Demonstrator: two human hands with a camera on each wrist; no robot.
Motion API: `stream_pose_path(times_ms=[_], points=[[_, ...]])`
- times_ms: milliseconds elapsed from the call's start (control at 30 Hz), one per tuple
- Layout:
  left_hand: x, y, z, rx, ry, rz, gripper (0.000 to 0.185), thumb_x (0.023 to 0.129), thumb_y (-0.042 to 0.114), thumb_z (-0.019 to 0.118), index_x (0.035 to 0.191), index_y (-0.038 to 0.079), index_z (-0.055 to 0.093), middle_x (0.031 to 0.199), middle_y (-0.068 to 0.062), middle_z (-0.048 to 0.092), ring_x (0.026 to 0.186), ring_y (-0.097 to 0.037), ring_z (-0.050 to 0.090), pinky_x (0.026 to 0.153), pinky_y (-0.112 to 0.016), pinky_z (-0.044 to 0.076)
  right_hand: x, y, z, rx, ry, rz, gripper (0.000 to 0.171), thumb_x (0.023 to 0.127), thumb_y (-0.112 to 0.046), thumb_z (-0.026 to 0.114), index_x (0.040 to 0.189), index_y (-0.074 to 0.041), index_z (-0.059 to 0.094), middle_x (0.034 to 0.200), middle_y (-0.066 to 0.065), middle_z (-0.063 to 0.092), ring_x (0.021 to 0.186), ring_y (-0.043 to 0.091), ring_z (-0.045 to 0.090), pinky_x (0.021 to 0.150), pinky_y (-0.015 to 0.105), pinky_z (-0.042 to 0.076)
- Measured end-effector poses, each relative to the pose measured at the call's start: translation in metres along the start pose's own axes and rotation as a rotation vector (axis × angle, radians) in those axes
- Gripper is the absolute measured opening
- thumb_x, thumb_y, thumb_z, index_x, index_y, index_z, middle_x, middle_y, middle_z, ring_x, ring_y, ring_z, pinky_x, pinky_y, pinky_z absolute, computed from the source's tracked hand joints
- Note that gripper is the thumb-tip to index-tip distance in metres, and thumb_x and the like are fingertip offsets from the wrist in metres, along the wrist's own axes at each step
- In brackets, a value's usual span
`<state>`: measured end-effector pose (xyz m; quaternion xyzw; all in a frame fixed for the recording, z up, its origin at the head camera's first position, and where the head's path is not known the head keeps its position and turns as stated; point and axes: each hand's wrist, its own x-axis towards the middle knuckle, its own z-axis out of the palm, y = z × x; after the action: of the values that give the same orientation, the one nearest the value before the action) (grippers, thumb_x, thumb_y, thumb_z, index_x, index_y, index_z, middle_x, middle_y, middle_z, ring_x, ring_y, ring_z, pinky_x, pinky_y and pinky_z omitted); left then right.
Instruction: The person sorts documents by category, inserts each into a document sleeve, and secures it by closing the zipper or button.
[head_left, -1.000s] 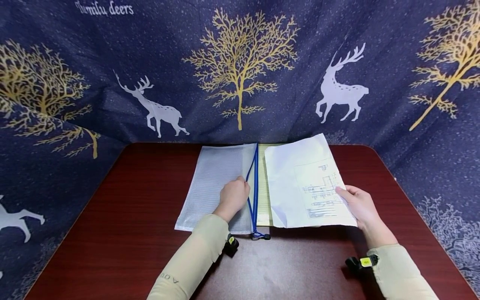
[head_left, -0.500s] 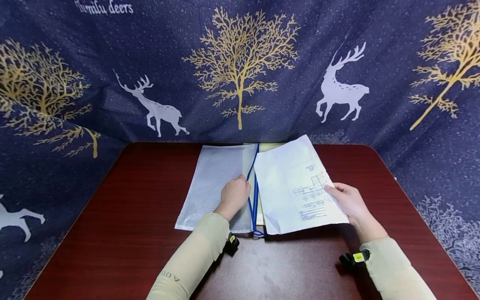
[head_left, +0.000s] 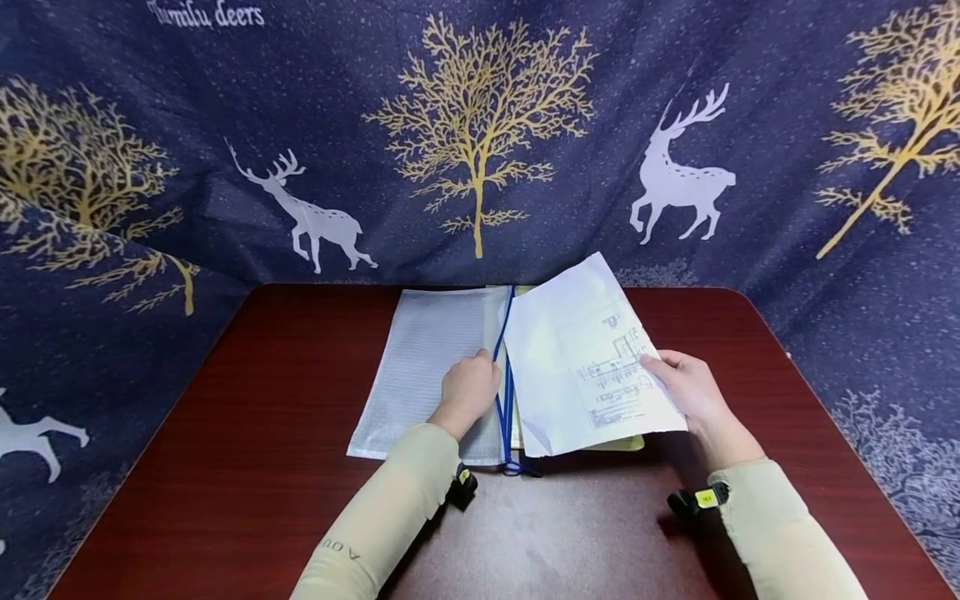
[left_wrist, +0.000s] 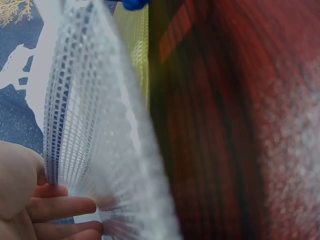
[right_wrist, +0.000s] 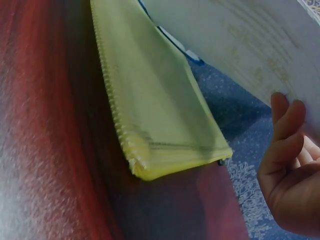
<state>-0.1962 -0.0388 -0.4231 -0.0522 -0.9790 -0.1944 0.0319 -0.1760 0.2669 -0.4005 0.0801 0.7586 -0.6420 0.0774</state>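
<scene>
A white mesh zip pouch with a blue zipper lies toward the back of the table. My left hand grips its upper layer near the zipper side and lifts it, so the blue-edged mouth gapes. In the left wrist view, the fingers show at the raised mesh. My right hand pinches the right edge of white paper printed with a line drawing, thumb on top. The paper is tilted, held above the table in the right wrist view, its left edge right at the pouch's mouth and one lower corner creased.
A yellow mesh pouch lies beneath the paper and beside the white pouch. The dark red wooden table ends at the back against a blue cloth printed with deer and trees.
My right hand has carried the paper leftward to the white pouch's mouth, uncovering the yellow pouch's lower right corner. My left hand keeps its hold in nearly the same place.
</scene>
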Motion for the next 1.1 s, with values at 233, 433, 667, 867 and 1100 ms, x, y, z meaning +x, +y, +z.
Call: stream_pose_path(times_ms=[233,433,667,867,1100], points=[[0.001,0.001,0.001,0.034,-0.026,0.015,0.024,0.096,0.023,0.045,0.089,0.004,0.058,0.078,-0.017,0.066,0.068,-0.032,0.065,0.052,-0.04,0.05,0.004,-0.01,0.0,0.05,-0.026,0.014,0.046,0.095,-0.032,0.056,0.124,0.002,0.048,0.077,-0.01,0.07,0.065,0.01,0.069,0.057,0.031,0.057],[0.002,-0.001,-0.002,0.01,-0.04,0.004,0.023,0.096,0.022,0.046,0.101,0.003,0.058,0.081,-0.017,0.067,0.07,-0.031,0.064,0.053,-0.039,0.049,0.012,-0.01,0.008,0.005,0.029,-0.03,0.042,0.095,-0.028,0.057,0.12,0.005,0.052,0.073,-0.012,0.068,0.063,0.008,0.067,0.056,0.028,0.057],[0.003,-0.001,-0.004,-0.004,-0.07,0.042,0.02,0.093,0.017,0.047,0.104,0.012,0.063,0.083,-0.012,0.069,0.068,-0.027,0.063,0.051,-0.036,0.046,0.018,-0.003,0.026,-0.016,0.14,-0.099,0.038,0.094,-0.023,0.057,0.113,0.009,0.056,0.066,-0.016,0.064,0.058,0.004,0.063,0.053,0.024,0.054],[0.002,0.002,-0.006,0.035,-0.141,0.059,0.026,0.082,0.032,0.062,0.086,0.006,0.061,0.078,-0.01,0.064,0.066,-0.023,0.059,0.051,-0.035,0.045,0.02,0.003,0.043,0.0,0.196,-0.1,0.035,0.093,-0.019,0.058,0.111,0.011,0.056,0.062,-0.016,0.063,0.055,0.003,0.061,0.051,0.023,0.052],[-0.005,0.009,-0.014,0.099,-0.327,0.074,0.076,0.07,0.038,0.075,0.129,-0.003,0.049,0.117,-0.017,0.06,0.097,-0.027,0.061,0.077,-0.039,0.053,0.022,0.007,0.052,0.064,0.222,-0.078,0.025,0.093,-0.016,0.058,0.106,0.006,0.058,0.063,-0.014,0.063,0.055,0.004,0.061,0.05,0.023,0.052]])
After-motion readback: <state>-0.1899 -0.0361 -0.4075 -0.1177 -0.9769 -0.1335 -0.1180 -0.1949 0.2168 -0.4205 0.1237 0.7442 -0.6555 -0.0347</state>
